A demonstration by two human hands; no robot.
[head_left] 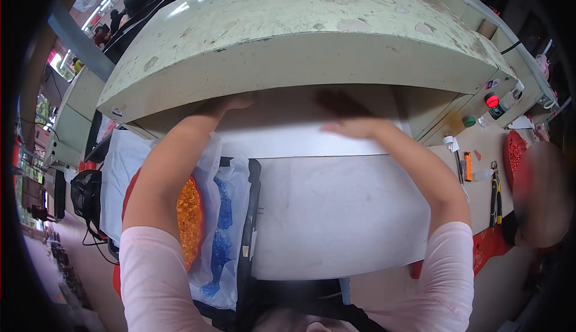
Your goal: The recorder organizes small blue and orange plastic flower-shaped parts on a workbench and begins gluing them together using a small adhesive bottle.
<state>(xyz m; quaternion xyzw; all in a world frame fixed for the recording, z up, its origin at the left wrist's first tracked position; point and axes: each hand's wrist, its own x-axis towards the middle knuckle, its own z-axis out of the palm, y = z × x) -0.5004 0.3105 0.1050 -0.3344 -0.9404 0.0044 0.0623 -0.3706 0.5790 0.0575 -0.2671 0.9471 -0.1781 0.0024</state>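
Observation:
Both my arms reach forward into the low opening of a large pale green metal cabinet (300,59). My left hand (240,101) is at the left of the opening; its fingers are mostly hidden under the front edge. Farther right, my right hand (354,122) has its thumb apart and its fingers stretched into the shadow, somewhat blurred. It is over a smooth white sheet (288,143) lying inside; whether it touches the sheet, I cannot tell. Nothing shows in my right hand. In front of the opening lies a pale work surface (336,212).
At left, a dark tray (249,236) lined with white paper bears a red dish of orange pieces (189,224) and blue pieces (222,242). At right lie pliers (495,194), an orange tool (468,167) and bottles (489,113). A dish of red pieces (515,152) stands near a blurred person's arm (543,194).

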